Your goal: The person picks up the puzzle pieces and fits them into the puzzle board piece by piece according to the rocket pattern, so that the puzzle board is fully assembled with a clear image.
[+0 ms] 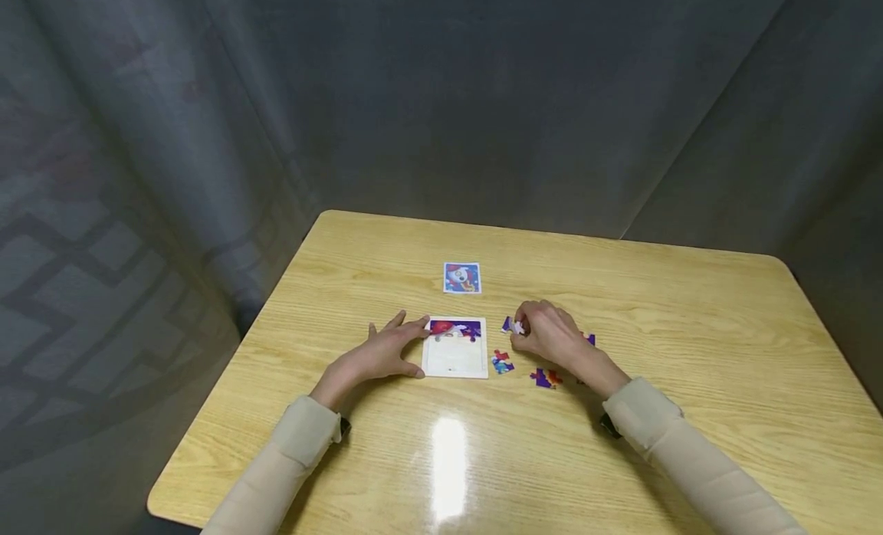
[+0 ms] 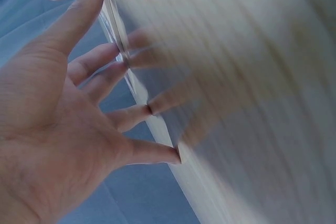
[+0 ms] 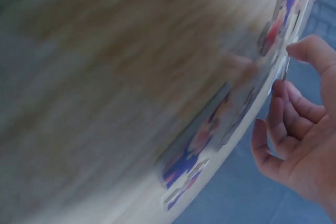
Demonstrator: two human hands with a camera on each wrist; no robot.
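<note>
A square white puzzle tray [image 1: 455, 359] lies on the table, its top strip filled with purple and red puzzle pieces [image 1: 455, 329]. My left hand [image 1: 382, 351] rests at the tray's left side with fingers spread, thumb by the lower left corner. The left wrist view shows its fingertips [image 2: 173, 156] touching down on the tabletop. To the right of the tray, my right hand [image 1: 548, 332] pinches a purple and white puzzle piece [image 1: 508, 326] between thumb and fingers, low over the table. Its other fingers [image 3: 270, 150] are curled in the right wrist view.
Loose puzzle pieces lie right of the tray: a blue and red one [image 1: 502, 362], a purple and orange one [image 1: 547, 378], and others partly hidden by the right arm. A small square picture card [image 1: 462, 278] lies beyond the tray. Grey curtains [image 1: 483, 121] hang behind the wooden table [image 1: 621, 290].
</note>
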